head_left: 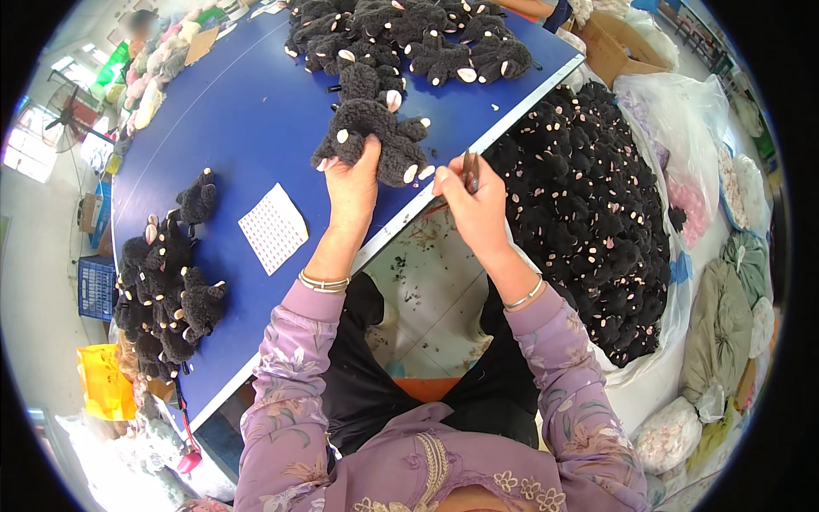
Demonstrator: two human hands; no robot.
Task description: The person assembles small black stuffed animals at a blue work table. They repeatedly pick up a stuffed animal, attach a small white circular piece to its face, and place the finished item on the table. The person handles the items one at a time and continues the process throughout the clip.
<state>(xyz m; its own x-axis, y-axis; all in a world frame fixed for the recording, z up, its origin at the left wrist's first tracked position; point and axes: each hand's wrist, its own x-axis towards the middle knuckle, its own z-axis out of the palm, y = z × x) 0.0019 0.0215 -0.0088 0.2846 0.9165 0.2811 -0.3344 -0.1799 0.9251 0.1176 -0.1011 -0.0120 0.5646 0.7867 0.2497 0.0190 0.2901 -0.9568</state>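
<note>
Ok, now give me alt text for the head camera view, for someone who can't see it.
A person's left hand holds a fuzzy black plush toy over a blue table while the right hand grips a small dark tool near the table's edge. More black toys lie on the table, and a large heap of similar ones sits to the right.

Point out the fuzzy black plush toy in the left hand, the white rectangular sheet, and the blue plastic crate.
Fuzzy black plush toy [391, 139]: head view, its body.
White rectangular sheet [273, 229]: head view, its centre.
Blue plastic crate [95, 288]: head view, its side.
</note>
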